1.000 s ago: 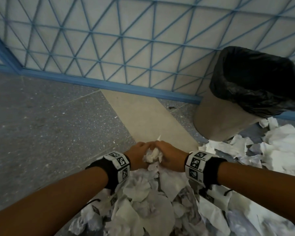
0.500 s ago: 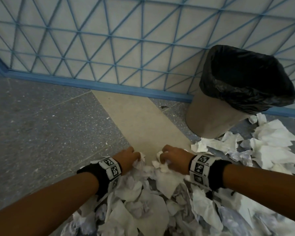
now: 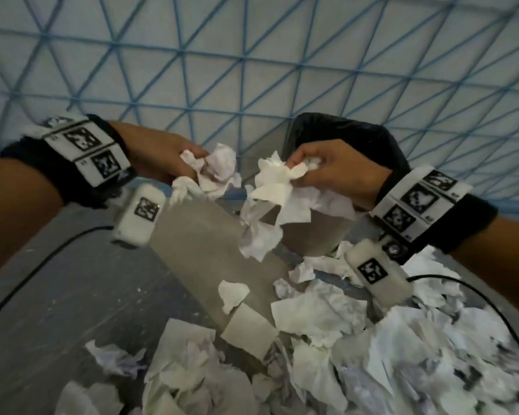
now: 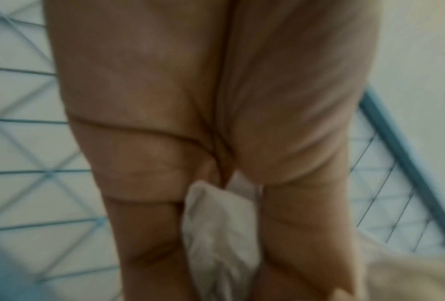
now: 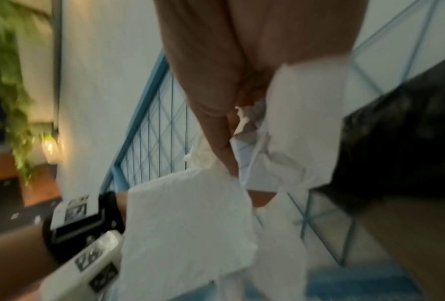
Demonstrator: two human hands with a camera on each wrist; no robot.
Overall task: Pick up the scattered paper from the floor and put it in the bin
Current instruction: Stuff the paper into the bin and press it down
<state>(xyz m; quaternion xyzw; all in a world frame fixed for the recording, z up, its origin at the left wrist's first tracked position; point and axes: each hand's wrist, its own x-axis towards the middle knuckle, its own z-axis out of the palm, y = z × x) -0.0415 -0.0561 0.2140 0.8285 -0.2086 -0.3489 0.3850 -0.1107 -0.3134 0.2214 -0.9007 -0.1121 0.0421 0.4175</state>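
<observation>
Both hands rose off the floor since a sec ago. Loose paper scraps (image 3: 318, 322) lay nearest. Above, left hand (image 3: 162, 157) clutched a crumpled wad (image 3: 219, 163), right hand (image 3: 339, 172) gripped a larger bunch (image 3: 279, 187), apparently in front of the black-lined bin (image 3: 318, 232) by the blue lattice wall (image 3: 252, 55).

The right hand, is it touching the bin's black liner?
Cannot tell. In the head view the right hand, gripping paper, overlaps the liner; no gap or contact shows.
</observation>
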